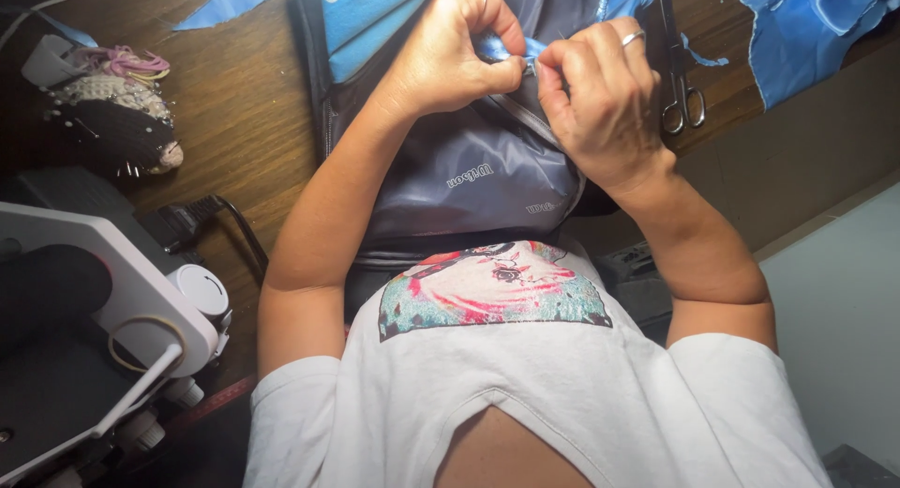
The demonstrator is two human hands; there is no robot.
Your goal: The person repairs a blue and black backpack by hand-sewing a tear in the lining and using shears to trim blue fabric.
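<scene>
Blue fabric strip (506, 49) pinched between left hand (448, 57) and right hand (600, 99), fingers clamped together over grey bag (469, 169); scissors (677, 75) at 3 o'clock.

A dark brown wooden table (253, 104) is carrying all the items in view. A grey bag (469, 169) is lying across its middle, reaching toward the person's body. A pair of metal scissors (677, 71) is resting just right of the bag, handles toward the person. Pieces of blue fabric (806, 29) are lying at the right far corner, and a smaller blue scrap (225, 2) is sitting at the far left edge. A pincushion (112, 104) studded with pins is sitting well left of the bag. A white sewing machine (103, 291) is standing at the near left, a black cable (211, 216) trailing beside it.
</scene>
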